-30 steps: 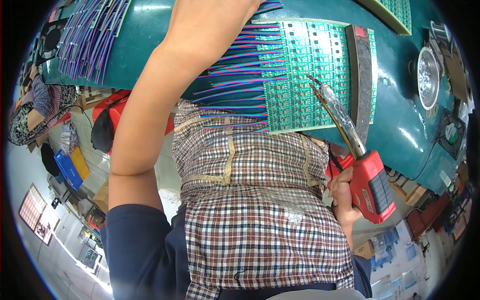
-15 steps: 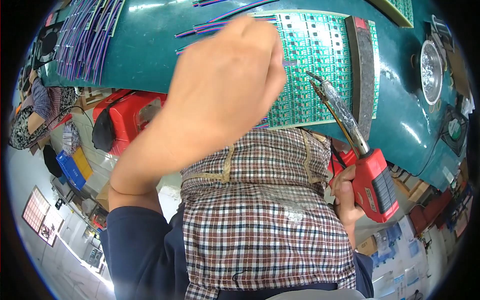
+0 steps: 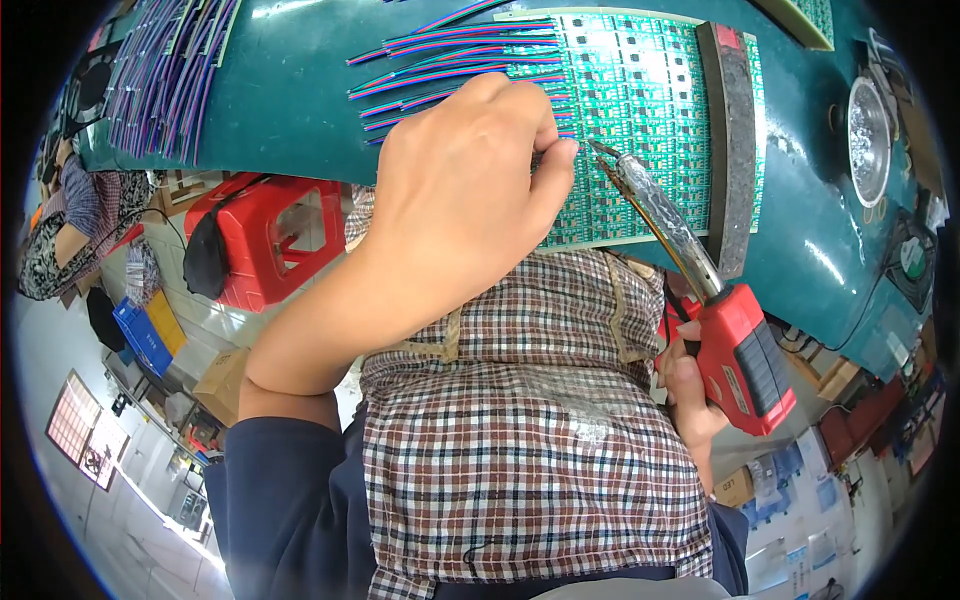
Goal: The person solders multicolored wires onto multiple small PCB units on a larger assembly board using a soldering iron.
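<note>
My left hand [image 3: 470, 175] is closed in a pinch over the left part of a green circuit board panel [image 3: 640, 110]. Thin multicoloured wire ends show at its fingertips; the rest of that piece is hidden under the hand. My right hand [image 3: 690, 395] grips a red and black soldering gun [image 3: 740, 365]. Its tip [image 3: 598, 148] points at the panel, just right of my left thumb, close to the wire ends. Whether the tip touches the board I cannot tell. Several multicoloured ribbon wires [image 3: 450, 45] stick out from the panel's left edge.
A dark bar [image 3: 727, 150] lies across the panel's right side. Further right stands a round metal dish [image 3: 868, 140], with a small fan [image 3: 908, 258] near it. A wired batch [image 3: 165, 80] lies at the far left. A red stool [image 3: 270, 240] stands below the table.
My left hand has come down toward me, uncovering more wires on the panel's left edge. The soldering gun's tip has shifted left, close to my left fingertips.
</note>
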Demonstrator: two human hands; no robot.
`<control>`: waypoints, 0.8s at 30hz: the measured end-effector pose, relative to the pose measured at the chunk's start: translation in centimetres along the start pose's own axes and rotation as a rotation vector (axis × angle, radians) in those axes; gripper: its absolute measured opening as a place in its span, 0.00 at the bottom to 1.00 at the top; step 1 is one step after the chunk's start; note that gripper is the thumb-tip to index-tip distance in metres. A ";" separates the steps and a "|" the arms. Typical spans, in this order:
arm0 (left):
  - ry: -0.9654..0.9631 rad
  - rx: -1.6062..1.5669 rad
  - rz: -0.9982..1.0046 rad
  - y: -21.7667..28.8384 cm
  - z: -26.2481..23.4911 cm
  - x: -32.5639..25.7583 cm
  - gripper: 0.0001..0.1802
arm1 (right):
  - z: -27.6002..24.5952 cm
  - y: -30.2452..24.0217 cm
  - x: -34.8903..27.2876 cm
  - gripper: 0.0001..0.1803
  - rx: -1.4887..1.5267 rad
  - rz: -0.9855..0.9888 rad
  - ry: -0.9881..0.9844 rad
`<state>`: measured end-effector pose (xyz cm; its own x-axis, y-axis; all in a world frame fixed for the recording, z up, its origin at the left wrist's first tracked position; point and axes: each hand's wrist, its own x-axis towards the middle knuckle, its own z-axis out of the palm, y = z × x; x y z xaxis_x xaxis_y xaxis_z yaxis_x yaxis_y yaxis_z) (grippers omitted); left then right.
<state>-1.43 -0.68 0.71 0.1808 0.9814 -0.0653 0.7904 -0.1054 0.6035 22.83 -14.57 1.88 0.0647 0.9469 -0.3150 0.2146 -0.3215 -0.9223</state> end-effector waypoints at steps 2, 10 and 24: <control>0.011 -0.016 -0.005 0.0 0.1 0.0 0.10 | -0.1 0.2 -0.1 0.14 -0.010 0.011 -0.002; -0.002 -0.008 -0.004 0.1 0.0 0.1 0.11 | -0.5 0.0 0.2 0.09 -0.095 0.011 -0.069; 0.011 0.012 0.017 -0.1 0.2 0.2 0.10 | 0.2 -0.5 0.9 0.04 -0.038 0.005 -0.077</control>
<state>-1.33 -0.48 0.49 0.1881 0.9810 -0.0467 0.7940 -0.1240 0.5951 22.63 -13.53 2.05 -0.0086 0.9412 -0.3376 0.2513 -0.3248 -0.9118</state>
